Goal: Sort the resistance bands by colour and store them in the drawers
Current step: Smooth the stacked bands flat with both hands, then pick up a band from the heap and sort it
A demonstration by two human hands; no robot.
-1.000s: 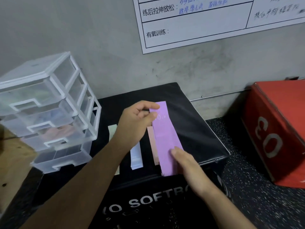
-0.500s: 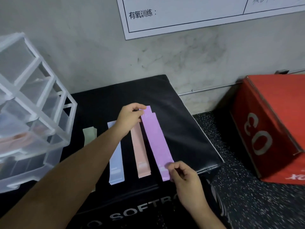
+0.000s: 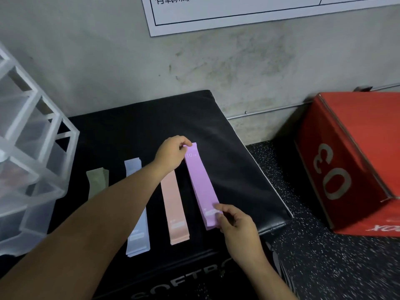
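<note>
Fingers [image 3: 186,143] of my left hand [image 3: 172,154] pinch the far end of the purple band [image 3: 201,187], closed on its top corner just beside the printed "10". My right hand [image 3: 236,221] pinches the near end of the same band, thumb and forefinger clamped on its right edge. The band runs lengthwise between my two hands, low over the black padded box [image 3: 238,148]; I cannot tell whether it lies fully flat on it. Thin purple edges show along its left side, as of more bands beneath.

Just to its left lies the pink band [image 3: 174,204], parallel and flat on the box. Further left is the blue band [image 3: 138,230], crossed by my left forearm, and beyond that the green band [image 3: 97,180], only its far end showing. The clear plastic drawer unit [image 3: 32,148] stands at the box's left side, its contents too blurred to make out. To the right, on the speckled floor [image 3: 313,256], sits a red box [image 3: 357,159] marked "03".
</note>
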